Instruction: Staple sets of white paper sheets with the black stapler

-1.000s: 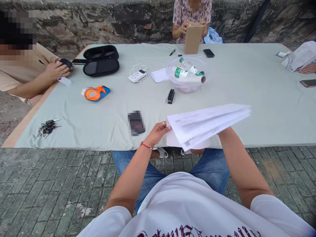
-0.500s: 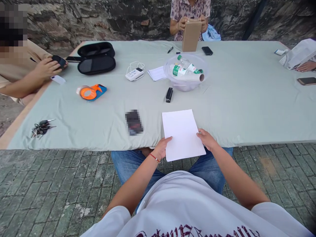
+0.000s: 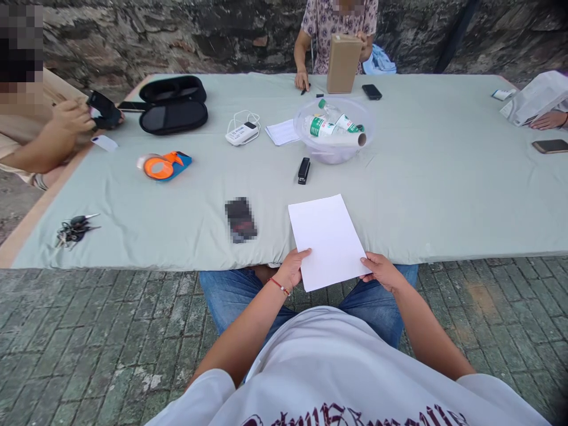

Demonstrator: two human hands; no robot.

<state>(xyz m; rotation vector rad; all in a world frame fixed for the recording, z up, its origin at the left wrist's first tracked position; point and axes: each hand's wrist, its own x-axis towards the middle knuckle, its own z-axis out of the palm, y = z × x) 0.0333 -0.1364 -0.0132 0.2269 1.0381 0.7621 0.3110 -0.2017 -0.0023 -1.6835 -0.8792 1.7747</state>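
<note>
Pale green cloth (image 3: 430, 177): covers the table, wrinkled toward its near left side.
White paper (image 3: 328, 242): held askew across the table's near edge; far part over the cloth, near part over the lap. Upper face plain white. Sheet count and contact with the cloth cannot be told.
Clear basin (image 3: 331, 156): stands beyond the paper, containing green-labelled bottles (image 3: 323, 126) and a roll (image 3: 341, 142).
Black case (image 3: 174, 118): lies open toward the far left.
Cardboard box (image 3: 344, 65): upright at the far edge, before a co-worker in a patterned shirt (image 3: 319, 26).
Left hand (image 3: 291, 267): pinches the paper's left edge, thumb on top; red bracelet (image 3: 280, 286) at the wrist.
Right hand (image 3: 384, 272): pinches the right edge near the close corner, thumb above, fingers beneath.
Tape dispenser (image 3: 164, 166): orange and blue, in front of the case.
Keys (image 3: 75, 229): bunched near the left corner.
Stapler (image 3: 304, 171): black, between basin and paper, touching neither.
</note>
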